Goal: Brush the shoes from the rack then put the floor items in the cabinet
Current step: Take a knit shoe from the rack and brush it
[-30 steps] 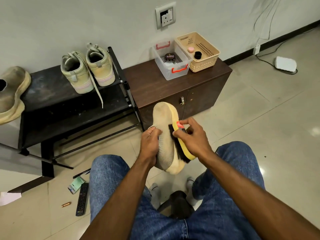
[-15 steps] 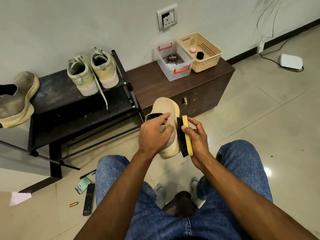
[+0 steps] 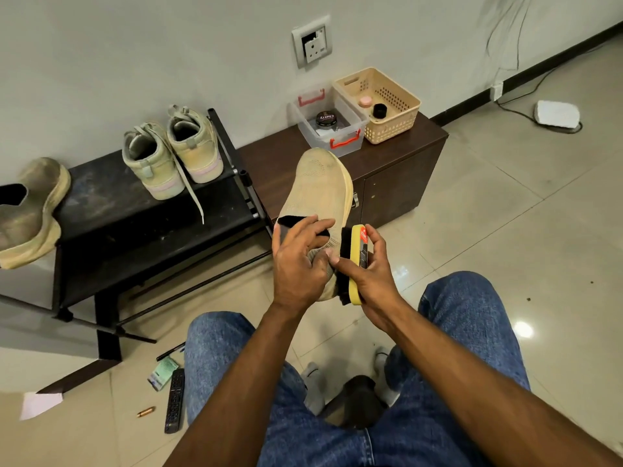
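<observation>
Head view, looking down past denim-clad knees onto a tiled floor (image 3: 505, 203) and a pale wall. Largest is the black shoe rack (image 3: 141, 230) at left, its top shelf carrying a pair of pale green sneakers (image 3: 172, 156) with heels toward the camera and one lace trailing over the edge; a single dirty tan shoe (image 3: 30, 210) hangs over the rack's left end. Just beside the rack on its right stands the dark brown cabinet (image 3: 397, 176), doors closed, and on its top sit a clear plastic box (image 3: 328, 121) with red handles holding a round black tin, and touching it a beige perforated basket (image 3: 381, 106) with a pink and a black small item inside. Held in the air in front of the cabinet is a tan knit shoe (image 3: 318, 190), toe pointing up and away. The left hand (image 3: 296, 261) is closed around its heel, fingers curled over the dark opening. The right hand (image 3: 371, 271) clasps a yellow-backed brush (image 3: 355, 264) by its edges, black bristles pressed against the shoe's side. On the floor at lower left lie a black remote control (image 3: 174, 401), a greenish packet (image 3: 162, 374), a black pen (image 3: 170, 351), a small copper-coloured cylinder (image 3: 146, 412) and a white paper scrap (image 3: 40, 404).
</observation>
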